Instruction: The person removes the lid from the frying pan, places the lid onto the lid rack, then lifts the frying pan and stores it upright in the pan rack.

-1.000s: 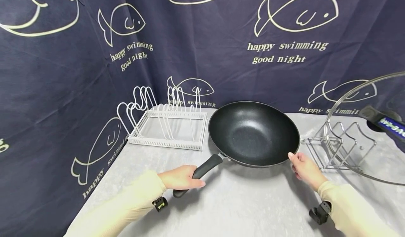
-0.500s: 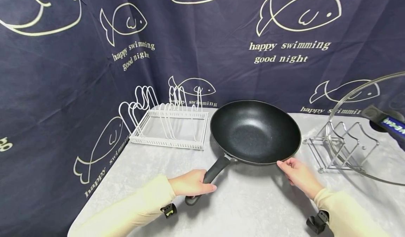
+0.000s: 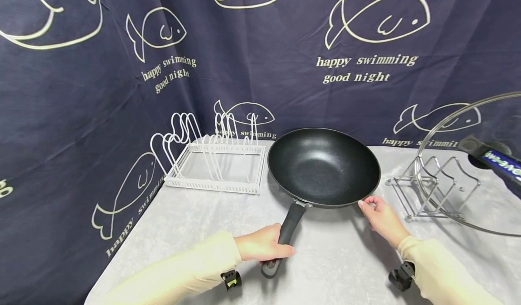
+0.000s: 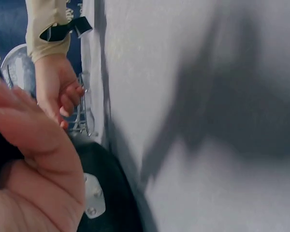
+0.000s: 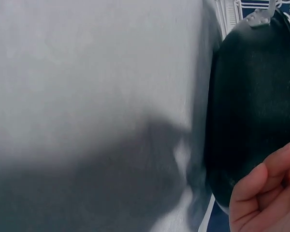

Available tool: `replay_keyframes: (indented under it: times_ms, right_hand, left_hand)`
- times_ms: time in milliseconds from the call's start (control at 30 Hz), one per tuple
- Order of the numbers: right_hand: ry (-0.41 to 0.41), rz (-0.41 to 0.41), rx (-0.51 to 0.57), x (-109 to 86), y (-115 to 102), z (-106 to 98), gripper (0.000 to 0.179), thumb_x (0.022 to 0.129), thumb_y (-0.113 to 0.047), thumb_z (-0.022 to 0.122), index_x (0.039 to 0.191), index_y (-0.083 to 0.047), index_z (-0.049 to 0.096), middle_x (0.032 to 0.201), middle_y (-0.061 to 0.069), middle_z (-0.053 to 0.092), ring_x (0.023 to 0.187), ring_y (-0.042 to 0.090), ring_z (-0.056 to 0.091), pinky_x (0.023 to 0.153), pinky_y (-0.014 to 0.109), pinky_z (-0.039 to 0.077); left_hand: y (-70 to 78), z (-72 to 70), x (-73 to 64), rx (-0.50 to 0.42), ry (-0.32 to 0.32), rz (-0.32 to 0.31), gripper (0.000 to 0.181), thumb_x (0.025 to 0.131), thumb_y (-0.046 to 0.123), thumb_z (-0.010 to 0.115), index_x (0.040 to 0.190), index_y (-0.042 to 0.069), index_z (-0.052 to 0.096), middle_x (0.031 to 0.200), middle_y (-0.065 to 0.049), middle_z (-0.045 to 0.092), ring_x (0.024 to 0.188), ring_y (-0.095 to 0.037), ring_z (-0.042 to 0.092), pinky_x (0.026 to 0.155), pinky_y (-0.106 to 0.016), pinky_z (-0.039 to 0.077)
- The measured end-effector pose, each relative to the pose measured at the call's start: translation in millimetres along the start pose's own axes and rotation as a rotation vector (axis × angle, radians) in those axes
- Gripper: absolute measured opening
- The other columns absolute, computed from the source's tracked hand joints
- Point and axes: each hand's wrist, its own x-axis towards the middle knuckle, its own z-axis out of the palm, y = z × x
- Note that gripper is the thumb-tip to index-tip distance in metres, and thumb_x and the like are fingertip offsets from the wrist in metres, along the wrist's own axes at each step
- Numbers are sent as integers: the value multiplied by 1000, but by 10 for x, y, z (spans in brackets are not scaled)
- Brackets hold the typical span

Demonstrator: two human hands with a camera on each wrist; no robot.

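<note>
In the head view, the pale grey tabletop (image 3: 325, 259) spreads in front of the pan (image 3: 321, 169), between the two forearms; its left edge slants down toward the near corner, and its back edge meets a navy fish-print curtain (image 3: 260, 47). A white rack (image 3: 213, 187) stands just beside the pan's left rim. To the right is a chrome rack (image 3: 437, 210) bearing a tilted glass lid (image 3: 492, 196), near the right hand (image 3: 382, 219). The pan sits mid-table toward the back, round, deep and black inside with a soft sheen, its handle (image 3: 291, 223) angled nearer the person. The left hand (image 3: 264, 244) wraps that handle; the right pinches the near right rim. The left wrist view shows the left palm close up, the pan's riveted handle bracket (image 4: 94, 195) and the right hand beyond. In the right wrist view, curled fingers meet the pan's dark outer side, with tabletop filling the left.
</note>
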Motion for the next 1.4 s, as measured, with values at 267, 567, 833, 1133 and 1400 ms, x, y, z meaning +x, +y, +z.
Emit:
replay_keyframes:
  times_ms: [267,567,833,1133,1400]
  right_hand:
    - [-26,3,16,-50,-73,82,30,95,-21,55,106,6,46,62,-1,43,47,13,45,46,26,40]
    - [30,12,-46,24,-56,24,28,96,-20,53,101,6,46,60,0,46,48,14,48,47,27,40]
    - [2,46,26,31,-63,6,27,97,-19,49,105,6,47,62,-1,44,51,12,47,49,26,43]
    - [-132,101,221,-206,-208,9,22,98,-12,46,108,8,46,66,0,41,54,10,41,51,23,39]
    - [-405,137,502,-530,-373,120,10,100,-18,44,101,-10,50,79,-2,46,58,6,48,59,22,45]
  left_hand:
    - [16,100,60,-49,46,28,24,78,10,69,79,7,46,55,3,46,44,-5,46,45,-20,40]
    - [88,257,162,-104,56,38,25,76,13,72,80,7,48,63,3,45,49,-8,42,46,-21,36]
    - [122,398,237,-199,-8,60,25,80,12,69,65,12,49,44,5,46,33,-6,39,34,-19,34]
    - [160,465,307,-210,-23,108,26,82,13,68,64,13,49,43,5,45,31,-6,39,33,-19,35]
    - [118,523,330,-236,3,134,20,84,17,67,74,10,51,48,4,48,34,-7,40,35,-20,35]
